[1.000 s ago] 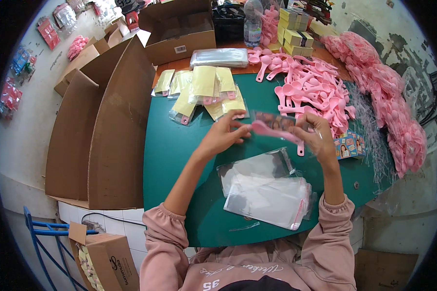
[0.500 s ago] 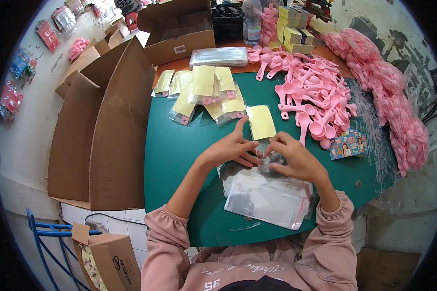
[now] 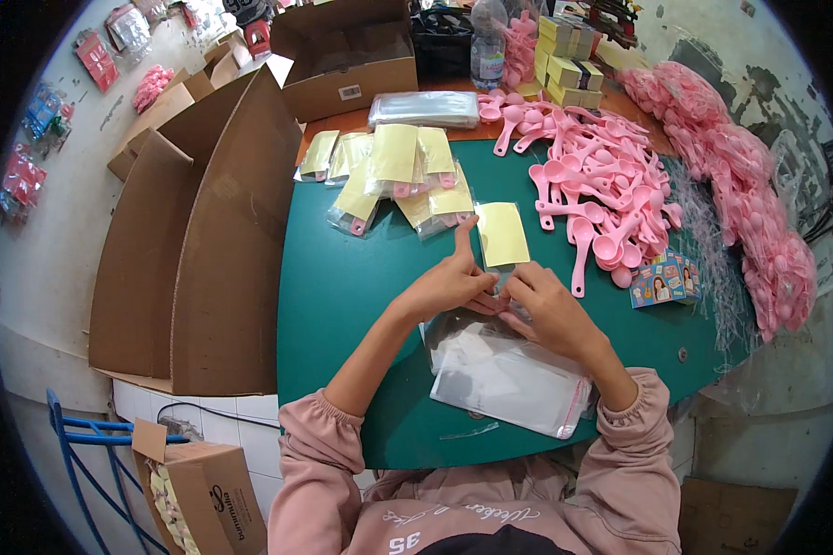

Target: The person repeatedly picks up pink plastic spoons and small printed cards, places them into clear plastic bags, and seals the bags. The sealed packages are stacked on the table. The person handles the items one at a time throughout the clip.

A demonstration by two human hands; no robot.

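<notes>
A clear plastic bag with a yellow card (image 3: 503, 234) in it lies on the green table, its near end between my hands. My left hand (image 3: 446, 285) stretches its index finger along the bag's left edge, while its thumb and other fingers grip the near end. My right hand (image 3: 553, 310) pinches that same end, fingertips close against the left thumb. The pinched plastic is mostly hidden by my fingers. Just below lie flat clear plastic bags (image 3: 504, 388), partly under my right wrist. Beyond my left hand sit several filled bags with yellow cards (image 3: 394, 157) and pink handle ends showing.
Pink measuring spoons (image 3: 611, 199) are heaped at the right, beside a small printed card (image 3: 662, 280) and netted pink spoons (image 3: 745, 176). A stack of clear bags (image 3: 424, 108), a bottle (image 3: 488, 51) and yellow card bundles (image 3: 565, 69) stand behind. A tall cardboard box (image 3: 227, 240) borders the left.
My right hand has moved slightly left, its fingertips closing in on my left thumb. The loose clear plastic that showed between the hands is now mostly covered. The view has shifted slightly.
</notes>
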